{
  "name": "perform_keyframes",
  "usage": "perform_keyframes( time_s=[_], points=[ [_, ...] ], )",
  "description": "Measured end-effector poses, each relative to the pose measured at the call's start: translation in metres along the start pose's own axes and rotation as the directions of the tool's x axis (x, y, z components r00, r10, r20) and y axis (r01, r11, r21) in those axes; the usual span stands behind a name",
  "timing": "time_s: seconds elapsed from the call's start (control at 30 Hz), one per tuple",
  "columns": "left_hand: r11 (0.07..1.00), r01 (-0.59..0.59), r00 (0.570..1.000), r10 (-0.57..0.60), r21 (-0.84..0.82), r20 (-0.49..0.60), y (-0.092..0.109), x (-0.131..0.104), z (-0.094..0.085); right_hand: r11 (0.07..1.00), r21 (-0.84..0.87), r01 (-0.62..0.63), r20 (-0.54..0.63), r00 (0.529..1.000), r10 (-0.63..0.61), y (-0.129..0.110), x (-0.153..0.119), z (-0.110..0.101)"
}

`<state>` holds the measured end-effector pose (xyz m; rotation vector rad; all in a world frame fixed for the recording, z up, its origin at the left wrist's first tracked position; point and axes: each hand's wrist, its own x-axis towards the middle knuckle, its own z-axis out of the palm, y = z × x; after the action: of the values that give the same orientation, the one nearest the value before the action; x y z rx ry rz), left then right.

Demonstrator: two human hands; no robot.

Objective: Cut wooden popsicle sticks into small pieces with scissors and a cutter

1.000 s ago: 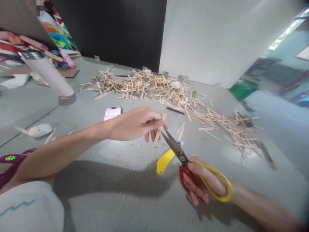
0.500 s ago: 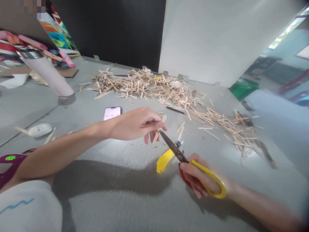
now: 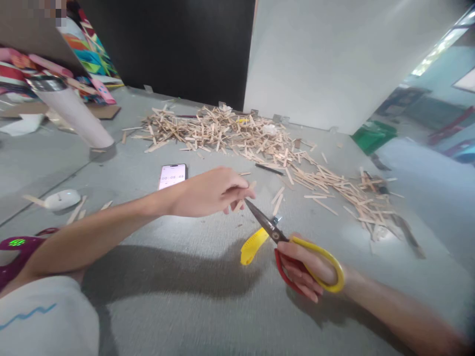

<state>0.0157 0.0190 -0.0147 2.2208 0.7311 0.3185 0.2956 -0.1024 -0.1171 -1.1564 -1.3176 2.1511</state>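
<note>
Between the thumb and fingers of my left hand (image 3: 218, 190) is a thin wooden stick (image 3: 238, 205), partly hidden by the fingers. My right hand (image 3: 302, 267) grips a pair of scissors (image 3: 272, 230) by its yellow and red handles. The blade tips reach up to the stick beside my left fingertips; whether they touch it I cannot tell. Below the blades a yellow utility knife (image 3: 254, 247) lies on the grey table (image 3: 208, 321). Two short wooden sticks (image 3: 278, 200) lie just right of my left hand.
A heap of wooden sticks (image 3: 215, 131) spreads along the back and right. A black pen-like rod (image 3: 269, 169) lies before it. Behind my left forearm is a phone (image 3: 172, 175) showing a timer. A white mouse (image 3: 62, 200) and a pale bottle (image 3: 76, 113) stand left.
The scissor handles have spread apart a little, and my right hand has shifted slightly. The stick in my left hand is tilted differently, with less of it showing.
</note>
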Motion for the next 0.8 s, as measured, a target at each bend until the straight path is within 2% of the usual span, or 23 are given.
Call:
perform_keyframes(
  time_s=[0.13, 0.23, 0.3, 0.4, 0.53, 0.6, 0.7, 0.8],
  points=[
    [0.989, -0.055, 0.984, 0.076, 0.134, -0.161, -0.004, 0.001, 0.004, 0.974, 0.226, -0.025, 0.122, 0.993, -0.003, 0.005, 0.006, -0.003],
    [0.984, -0.06, 0.952, 0.107, 0.167, -0.287, -0.004, 0.002, 0.005, 0.953, 0.299, 0.042, 0.104, 0.992, -0.077, 0.004, 0.006, -0.004],
    [0.993, -0.057, 0.943, 0.088, 0.107, -0.321, -0.003, 0.003, 0.007, 0.947, 0.313, 0.072, 0.09, 0.99, -0.105, 0.005, 0.004, -0.004],
    [0.995, -0.058, 0.938, 0.025, -0.087, -0.345, 0.003, 0.004, 0.012, 0.935, 0.342, 0.092, 0.082, 0.989, -0.127, 0.006, 0.001, 0.0],
    [0.934, -0.14, 0.921, 0.001, -0.328, -0.39, 0.007, 0.005, 0.015, 0.909, 0.396, 0.131, 0.084, 0.98, -0.178, 0.005, -0.002, 0.006],
    [0.897, -0.199, 0.892, -0.001, -0.394, -0.452, 0.006, 0.005, 0.014, 0.888, 0.431, 0.159, 0.1, 0.97, -0.222, 0.003, -0.003, 0.007],
    [0.829, -0.328, 0.827, 0.02, -0.454, -0.561, 0.0, 0.005, 0.011, 0.861, 0.465, 0.207, 0.087, 0.957, -0.277, 0.0, -0.004, 0.006],
    [0.776, -0.425, 0.806, 0.089, -0.467, -0.585, -0.003, 0.003, 0.011, 0.849, 0.464, 0.252, 0.038, 0.952, -0.303, -0.001, -0.003, 0.007]
  ],
)
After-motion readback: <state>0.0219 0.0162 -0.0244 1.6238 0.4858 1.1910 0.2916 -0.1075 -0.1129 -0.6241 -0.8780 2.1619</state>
